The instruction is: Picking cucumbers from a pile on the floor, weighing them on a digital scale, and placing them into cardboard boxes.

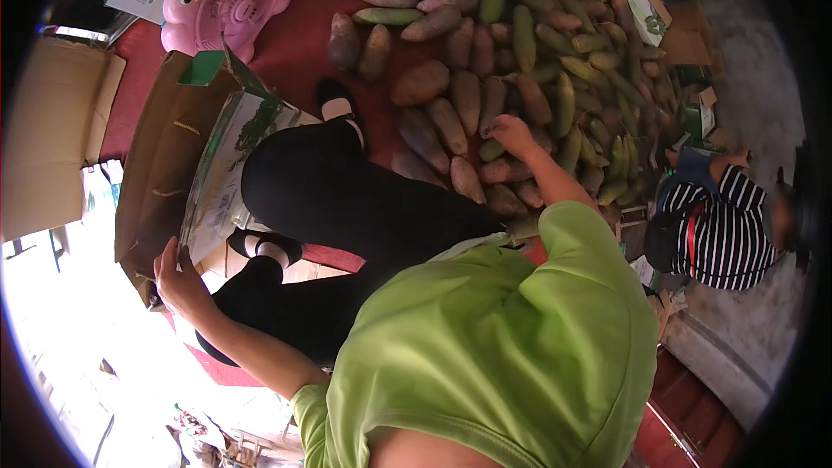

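Observation:
My left hand is at the near end of an upright cardboard box, its thumb and fingers closed on the box's edge. On the red floor covering lies a heap of long, thick vegetables, some brown and some green. My right hand reaches into the near part of this heap with bent fingers, at the lower end of a brown vegetable. Whatever its fingertips hold is too small to make out. A large brown vegetable lies to the left of that hand, and a green one to the right.
A pink duck-shaped plastic seat stands at the far left. Another open carton is at the left edge. Torn cardboard borders the heap at the far right. A person in a striped top is on the right.

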`<state>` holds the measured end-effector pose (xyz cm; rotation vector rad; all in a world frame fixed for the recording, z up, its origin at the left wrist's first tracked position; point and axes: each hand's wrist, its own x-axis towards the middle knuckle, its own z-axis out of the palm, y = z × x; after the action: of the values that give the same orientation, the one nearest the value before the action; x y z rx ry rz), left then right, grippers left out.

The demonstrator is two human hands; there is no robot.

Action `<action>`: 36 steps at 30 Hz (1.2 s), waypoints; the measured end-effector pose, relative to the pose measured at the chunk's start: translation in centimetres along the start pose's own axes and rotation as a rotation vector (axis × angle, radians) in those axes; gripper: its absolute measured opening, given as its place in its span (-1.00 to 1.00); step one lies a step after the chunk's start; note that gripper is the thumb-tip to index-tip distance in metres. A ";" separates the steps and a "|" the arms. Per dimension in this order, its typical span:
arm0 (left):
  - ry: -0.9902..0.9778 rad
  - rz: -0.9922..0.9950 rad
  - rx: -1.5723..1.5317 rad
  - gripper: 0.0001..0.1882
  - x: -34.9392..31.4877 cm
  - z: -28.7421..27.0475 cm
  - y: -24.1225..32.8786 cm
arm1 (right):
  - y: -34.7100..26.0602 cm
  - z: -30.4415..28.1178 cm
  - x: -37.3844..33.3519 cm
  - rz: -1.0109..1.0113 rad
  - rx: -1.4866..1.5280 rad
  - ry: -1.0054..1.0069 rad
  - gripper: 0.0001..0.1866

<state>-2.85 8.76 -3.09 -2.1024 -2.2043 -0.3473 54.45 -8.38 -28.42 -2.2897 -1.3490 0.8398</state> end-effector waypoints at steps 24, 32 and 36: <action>0.062 0.014 0.082 -0.81 -0.9 1.2 -0.4 | 1.1 -1.5 -4.3 0.279 -0.671 0.049 -0.37; 0.099 0.019 0.034 -0.79 -1.0 1.7 -0.3 | 2.5 0.0 -2.5 0.291 -0.895 -0.125 -0.30; 0.102 0.004 0.087 -0.76 -1.2 1.9 -0.7 | 2.1 0.2 -1.5 0.344 -0.879 -0.122 -0.48</action>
<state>-3.24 7.97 -5.28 -1.9988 -2.1183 -0.3429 55.20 -10.74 -29.31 -3.2538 -1.6190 0.5283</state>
